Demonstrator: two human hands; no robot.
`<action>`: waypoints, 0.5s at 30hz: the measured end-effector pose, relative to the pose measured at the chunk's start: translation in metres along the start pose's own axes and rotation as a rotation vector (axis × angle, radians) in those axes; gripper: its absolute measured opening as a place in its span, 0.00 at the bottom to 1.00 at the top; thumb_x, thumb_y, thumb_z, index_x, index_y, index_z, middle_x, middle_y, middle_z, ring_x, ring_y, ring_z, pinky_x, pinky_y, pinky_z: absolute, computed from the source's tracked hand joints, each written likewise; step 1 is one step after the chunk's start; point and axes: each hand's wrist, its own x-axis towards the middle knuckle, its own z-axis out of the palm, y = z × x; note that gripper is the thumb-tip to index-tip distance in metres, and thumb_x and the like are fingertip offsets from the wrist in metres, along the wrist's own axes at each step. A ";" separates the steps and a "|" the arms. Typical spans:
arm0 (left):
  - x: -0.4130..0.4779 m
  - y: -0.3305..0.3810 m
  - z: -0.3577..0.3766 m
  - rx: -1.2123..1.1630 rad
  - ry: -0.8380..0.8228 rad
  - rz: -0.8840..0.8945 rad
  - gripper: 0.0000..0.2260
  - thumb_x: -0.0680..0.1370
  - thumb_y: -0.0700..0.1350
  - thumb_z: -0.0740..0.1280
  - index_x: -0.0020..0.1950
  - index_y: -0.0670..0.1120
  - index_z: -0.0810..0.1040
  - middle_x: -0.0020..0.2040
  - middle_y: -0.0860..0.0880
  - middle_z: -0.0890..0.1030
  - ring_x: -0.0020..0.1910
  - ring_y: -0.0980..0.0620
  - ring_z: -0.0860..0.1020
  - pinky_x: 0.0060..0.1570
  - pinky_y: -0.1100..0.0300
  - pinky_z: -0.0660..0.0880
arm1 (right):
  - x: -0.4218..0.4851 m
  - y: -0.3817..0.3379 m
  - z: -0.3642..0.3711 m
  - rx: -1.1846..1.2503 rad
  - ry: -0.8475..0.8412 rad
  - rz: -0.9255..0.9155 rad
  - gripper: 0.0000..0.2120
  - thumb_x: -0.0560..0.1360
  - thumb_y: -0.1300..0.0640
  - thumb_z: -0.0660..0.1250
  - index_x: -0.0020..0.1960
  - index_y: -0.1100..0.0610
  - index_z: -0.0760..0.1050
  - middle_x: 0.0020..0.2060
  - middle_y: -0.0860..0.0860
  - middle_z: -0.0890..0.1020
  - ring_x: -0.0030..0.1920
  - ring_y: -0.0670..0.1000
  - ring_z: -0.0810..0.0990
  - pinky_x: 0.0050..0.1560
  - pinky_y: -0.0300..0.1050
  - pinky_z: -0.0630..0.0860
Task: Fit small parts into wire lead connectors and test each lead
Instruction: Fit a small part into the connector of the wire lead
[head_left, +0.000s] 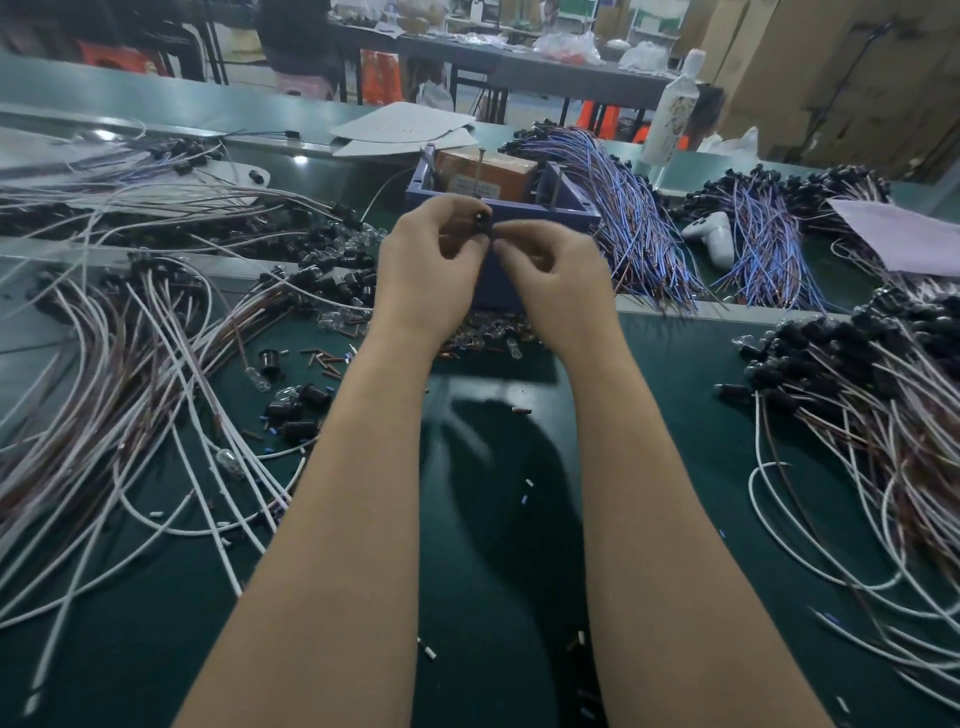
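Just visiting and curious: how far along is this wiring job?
Done: unclear; the pile of leads on the right may be finished, but nothing shows it. In hand: the left hand and right hand pinch one black connector. Left: many loose clear parts and tangled leads on the left.

Both forearms reach out over the dark green surface (493, 467). The left hand (431, 265) pinches a small black connector (483, 221) in its fingertips, and the right hand (556, 280), fingers curled, pinches the same connector from the right; anything between its fingertips is hidden. Just beyond the hands stands a blue box (545, 213) holding a brown block (488, 171). Small clear bulbs (488, 332) lie scattered at the box's near side. White and brown leads (130, 364) sprawl on the left, blue and brown leads (628, 223) pile at far right, and more black-capped leads (883, 374) lie near right
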 end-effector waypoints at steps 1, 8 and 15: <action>0.000 0.001 0.002 0.015 0.019 -0.001 0.11 0.76 0.34 0.64 0.55 0.43 0.79 0.48 0.49 0.82 0.51 0.51 0.81 0.59 0.55 0.75 | 0.002 -0.005 -0.003 0.028 0.005 -0.016 0.10 0.75 0.60 0.66 0.55 0.58 0.81 0.49 0.51 0.84 0.50 0.47 0.82 0.57 0.45 0.76; -0.005 0.009 0.009 0.060 0.010 0.027 0.17 0.75 0.34 0.62 0.62 0.44 0.76 0.51 0.48 0.83 0.51 0.54 0.80 0.58 0.62 0.75 | 0.003 -0.012 -0.006 0.010 0.047 0.003 0.07 0.74 0.57 0.69 0.51 0.58 0.79 0.41 0.49 0.82 0.44 0.47 0.81 0.52 0.43 0.77; -0.001 0.001 0.009 0.209 -0.026 -0.012 0.10 0.79 0.38 0.62 0.57 0.44 0.79 0.50 0.48 0.82 0.49 0.53 0.78 0.49 0.68 0.70 | 0.005 -0.011 -0.004 0.104 0.108 0.054 0.08 0.75 0.57 0.69 0.52 0.60 0.78 0.43 0.53 0.83 0.47 0.52 0.82 0.54 0.49 0.77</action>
